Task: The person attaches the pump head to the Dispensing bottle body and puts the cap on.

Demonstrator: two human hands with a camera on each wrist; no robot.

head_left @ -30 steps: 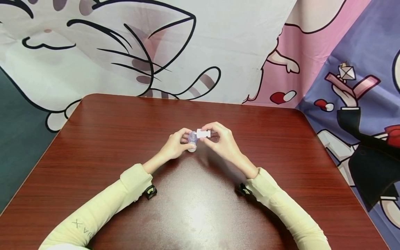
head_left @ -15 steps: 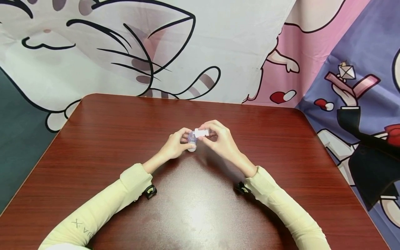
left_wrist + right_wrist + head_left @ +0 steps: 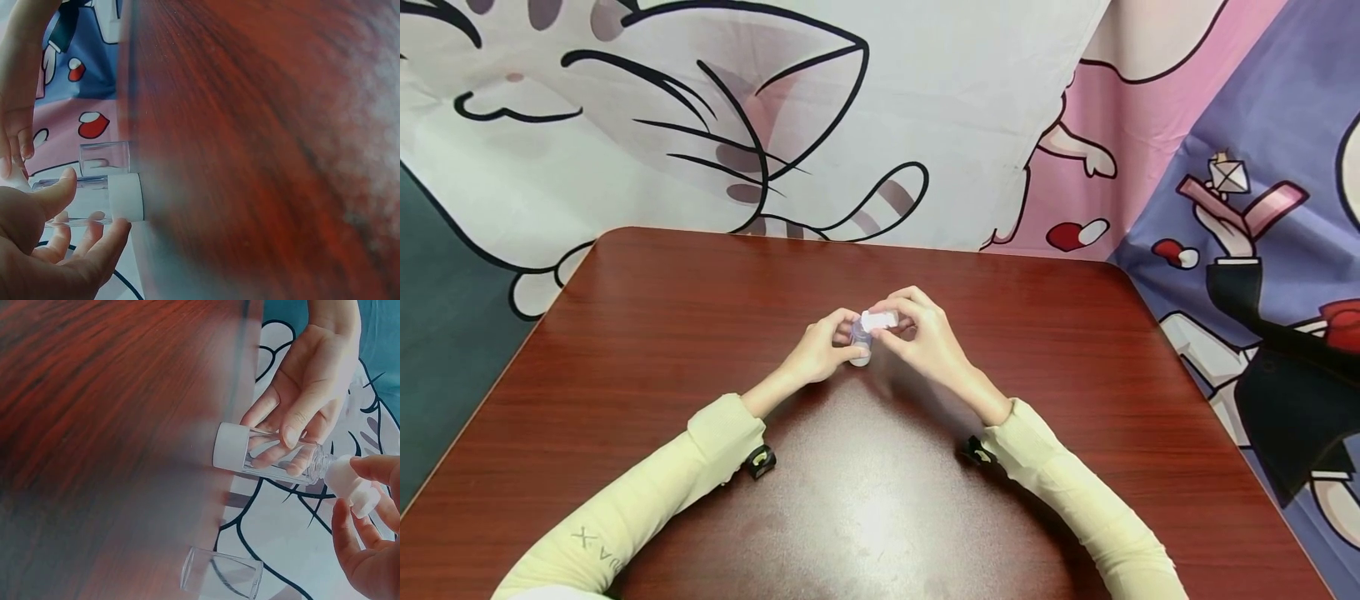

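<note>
In the head view my left hand (image 3: pixel 815 351) holds a small clear bottle (image 3: pixel 861 340) upright between thumb and fingers. The bottle has a white base (image 3: pixel 230 447), which the right wrist view shows near the tabletop. Thumb and fingertips of my right hand (image 3: pixel 931 340) pinch a white pump head (image 3: pixel 880 321) at the bottle's narrow neck. From the right wrist, the pump head's collar (image 3: pixel 340 477) meets or covers the bottle mouth; whether it is seated cannot be told. A clear cap (image 3: pixel 222 573) stands on the table beside the bottle, also visible in the left wrist view.
The reddish-brown wooden table (image 3: pixel 700 283) extends around both hands. Behind it hangs a cartoon-printed cloth (image 3: pixel 970 125). Black wrist devices (image 3: pixel 761 460) sit at both cuffs.
My right hand has moved slightly left, bringing the white pump head over the bottle's mouth, with its left end tipped a little. The left hand and bottle stay nearly still.
</note>
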